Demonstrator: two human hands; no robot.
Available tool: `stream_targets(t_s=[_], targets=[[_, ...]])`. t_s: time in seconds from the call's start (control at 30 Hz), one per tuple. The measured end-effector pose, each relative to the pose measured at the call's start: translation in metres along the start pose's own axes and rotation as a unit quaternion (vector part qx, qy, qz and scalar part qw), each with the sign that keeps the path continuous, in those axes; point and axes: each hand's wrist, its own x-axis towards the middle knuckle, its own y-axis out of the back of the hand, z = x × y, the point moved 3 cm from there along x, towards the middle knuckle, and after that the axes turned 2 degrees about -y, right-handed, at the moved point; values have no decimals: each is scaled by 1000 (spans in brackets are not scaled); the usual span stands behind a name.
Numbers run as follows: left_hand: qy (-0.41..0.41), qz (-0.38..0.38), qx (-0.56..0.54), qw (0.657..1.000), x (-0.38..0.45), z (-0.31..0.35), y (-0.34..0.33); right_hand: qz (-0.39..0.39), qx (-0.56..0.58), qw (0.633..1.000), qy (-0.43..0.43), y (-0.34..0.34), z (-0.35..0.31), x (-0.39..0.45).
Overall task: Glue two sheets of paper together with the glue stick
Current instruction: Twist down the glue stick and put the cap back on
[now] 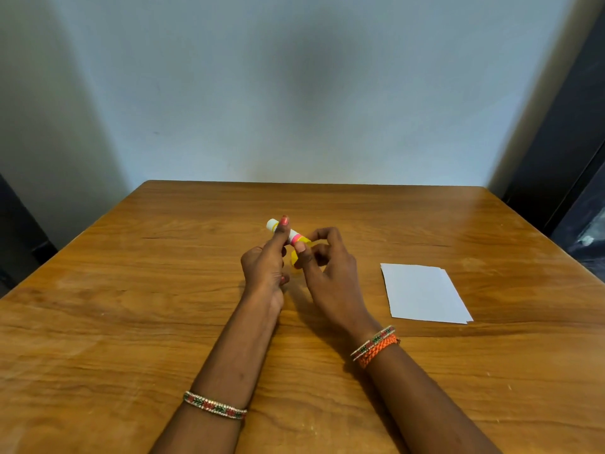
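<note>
A glue stick (pixel 292 235) with a white body, a pink ring and a yellow end is held above the middle of the wooden table (pixel 131 322). My left hand (pixel 266 267) grips its white body. My right hand (pixel 327 267) pinches the yellow end with its fingertips; a yellow piece (pixel 295 257), likely the cap, shows under those fingers. Two white sheets of paper (pixel 424 293) lie stacked, slightly offset, flat on the table to the right of my hands.
A pale wall rises just behind the table's far edge. Dark furniture or a frame stands at the far right (pixel 576 158), and a dark object sits low at the left edge (pixel 13 244).
</note>
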Motion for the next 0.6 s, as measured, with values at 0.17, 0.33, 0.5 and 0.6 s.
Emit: stream_targets(t_s=[0.17, 0.33, 0.5, 0.6], targets=[[-22, 5, 16, 1000, -3, 5, -2, -24, 165, 975, -145, -6, 9, 0], [-8, 10, 52, 999, -9, 6, -2, -13, -101, 993, 56, 3, 4, 1], [43, 2, 60, 997, 1, 4, 4, -9, -324, 925, 196, 4, -3, 2], [-5, 30, 81, 996, 7, 7, 11, -24, -315, 937, 149, 4, 3, 4]])
